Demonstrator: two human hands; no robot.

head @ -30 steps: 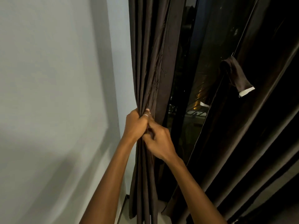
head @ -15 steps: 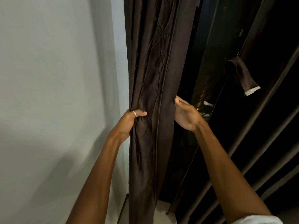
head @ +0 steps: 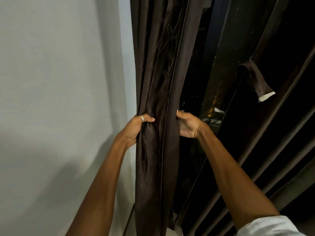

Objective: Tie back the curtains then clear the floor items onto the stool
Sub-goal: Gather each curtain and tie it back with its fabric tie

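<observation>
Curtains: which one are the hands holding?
The left curtain by the white wall, held by left hand and right hand; the right curtain hangs untouched.

Wears a thin silver ring (head: 142,118) on the left hand (head: 135,129), just 9 o'clock of centre. Shows bare forearms and a pale grey-white sleeve (head: 265,226) on the right arm, toward 5 o'clock.

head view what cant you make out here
Head view only:
- fingers of the right hand: behind the curtain edge, grip unclear
- fingers of the left hand: behind the curtain's folds
- floor items, stool: outside the frame
- tieback strap attachment: lost in darkness
</observation>
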